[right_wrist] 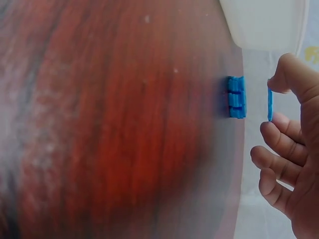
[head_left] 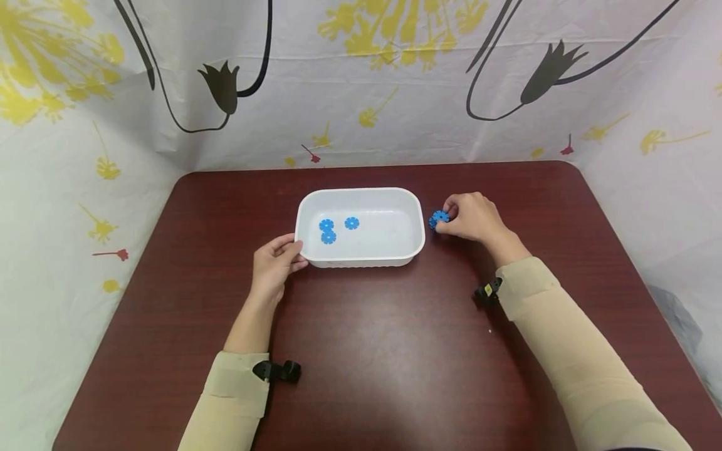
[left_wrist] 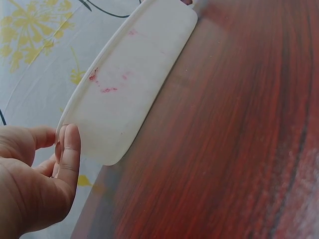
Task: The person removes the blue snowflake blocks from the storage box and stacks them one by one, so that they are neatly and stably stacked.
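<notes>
A white rectangular plastic tub point(head_left: 389, 235) stands near the table's far side. On its floor lie three blue notched discs point(head_left: 352, 223): two touch at the left, one sits apart. My left hand point(head_left: 272, 266) holds the tub's left front corner, thumb at the rim and fingers against the outer wall. Just right of the tub, my right hand point(head_left: 476, 218) pinches a single blue notched disc point(right_wrist: 270, 104) on edge between thumb and fingertip. Below that disc, a short stack of blue discs point(right_wrist: 237, 97) rests on the table, with a gap between them.
The dark red wooden table point(head_left: 372, 351) has rounded far corners. A white cloth point(head_left: 361, 125) with yellow and grey flower prints hangs behind and beside it. Black wrist mounts point(head_left: 276, 371) are strapped over both sleeves. Pinkish stains point(left_wrist: 107, 89) mark the tub's outer wall.
</notes>
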`<state>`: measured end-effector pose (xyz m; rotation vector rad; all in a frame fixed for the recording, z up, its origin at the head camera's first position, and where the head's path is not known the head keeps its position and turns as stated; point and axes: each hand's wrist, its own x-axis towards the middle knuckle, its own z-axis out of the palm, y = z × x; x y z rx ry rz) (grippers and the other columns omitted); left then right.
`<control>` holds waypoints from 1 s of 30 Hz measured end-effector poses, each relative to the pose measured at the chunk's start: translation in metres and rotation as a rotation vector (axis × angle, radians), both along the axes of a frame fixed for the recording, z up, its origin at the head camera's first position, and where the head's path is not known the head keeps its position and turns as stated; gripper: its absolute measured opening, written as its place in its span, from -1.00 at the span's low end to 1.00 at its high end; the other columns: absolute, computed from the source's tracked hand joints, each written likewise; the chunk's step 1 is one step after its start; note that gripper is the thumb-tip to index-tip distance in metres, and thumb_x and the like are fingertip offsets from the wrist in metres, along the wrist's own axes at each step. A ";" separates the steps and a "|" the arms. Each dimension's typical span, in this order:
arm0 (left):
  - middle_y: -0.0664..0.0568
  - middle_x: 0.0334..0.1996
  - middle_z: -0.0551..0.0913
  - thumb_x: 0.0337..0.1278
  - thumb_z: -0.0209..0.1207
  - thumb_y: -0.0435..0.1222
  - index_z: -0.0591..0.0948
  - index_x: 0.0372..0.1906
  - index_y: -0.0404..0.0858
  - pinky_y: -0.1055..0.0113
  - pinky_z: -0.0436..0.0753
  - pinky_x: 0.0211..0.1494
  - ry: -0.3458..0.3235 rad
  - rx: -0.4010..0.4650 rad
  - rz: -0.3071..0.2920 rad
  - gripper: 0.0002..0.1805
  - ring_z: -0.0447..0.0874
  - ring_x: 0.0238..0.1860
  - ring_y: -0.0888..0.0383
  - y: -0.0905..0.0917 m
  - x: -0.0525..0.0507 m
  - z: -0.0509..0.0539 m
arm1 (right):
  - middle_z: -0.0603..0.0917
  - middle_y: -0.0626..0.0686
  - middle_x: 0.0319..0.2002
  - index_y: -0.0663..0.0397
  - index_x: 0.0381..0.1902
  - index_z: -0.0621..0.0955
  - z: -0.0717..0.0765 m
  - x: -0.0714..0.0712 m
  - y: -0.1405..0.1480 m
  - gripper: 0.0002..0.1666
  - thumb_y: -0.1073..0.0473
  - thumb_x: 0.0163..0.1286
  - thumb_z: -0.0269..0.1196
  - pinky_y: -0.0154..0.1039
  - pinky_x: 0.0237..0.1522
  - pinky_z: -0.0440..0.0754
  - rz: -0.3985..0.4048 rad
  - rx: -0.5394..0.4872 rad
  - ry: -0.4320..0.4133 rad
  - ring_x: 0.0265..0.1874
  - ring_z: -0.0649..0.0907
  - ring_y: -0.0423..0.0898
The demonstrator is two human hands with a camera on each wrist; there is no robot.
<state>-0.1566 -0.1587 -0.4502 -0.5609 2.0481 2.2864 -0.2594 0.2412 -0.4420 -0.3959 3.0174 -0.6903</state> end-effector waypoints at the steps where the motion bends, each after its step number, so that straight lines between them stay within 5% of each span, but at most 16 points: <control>1: -0.23 -0.18 0.63 0.36 0.25 -0.39 0.55 0.21 -0.48 0.39 0.80 -0.26 0.000 0.000 -0.002 -0.60 0.69 -0.48 0.24 0.000 0.000 0.000 | 0.71 0.04 -0.35 0.11 -0.27 0.68 -0.001 0.000 0.000 -0.58 -0.04 0.01 0.48 -0.01 -0.29 0.61 0.001 0.004 0.000 -0.33 0.64 -0.02; 30: -0.23 -0.17 0.66 0.35 0.25 -0.40 0.55 0.20 -0.47 0.36 0.80 -0.25 0.002 0.011 0.003 -0.60 0.69 -0.47 0.24 -0.001 0.000 -0.001 | 0.69 0.06 -0.35 0.14 -0.27 0.67 -0.012 -0.005 -0.003 -0.58 -0.05 0.06 0.46 -0.01 -0.30 0.60 0.036 0.044 -0.029 -0.33 0.62 -0.01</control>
